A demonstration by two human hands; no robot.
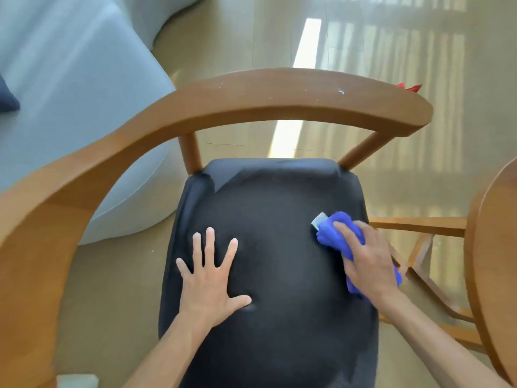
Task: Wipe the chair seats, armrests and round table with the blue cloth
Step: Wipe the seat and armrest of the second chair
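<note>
Pressing down on the blue cloth (340, 236), your right hand (366, 259) lies over the bunched fabric with fingers curled loosely on it, near the right edge of the dark chair seat (274, 247). Your left hand (209, 278) rests flat and empty, fingers spread wide, on the seat's left side, likely steadying the chair. You look to be in the seat-wiping step; next, sweep toward the middle. The curved wooden armrest (279, 93), flecked white, and the round table (492, 247) at right seem to await wiping.
</note>
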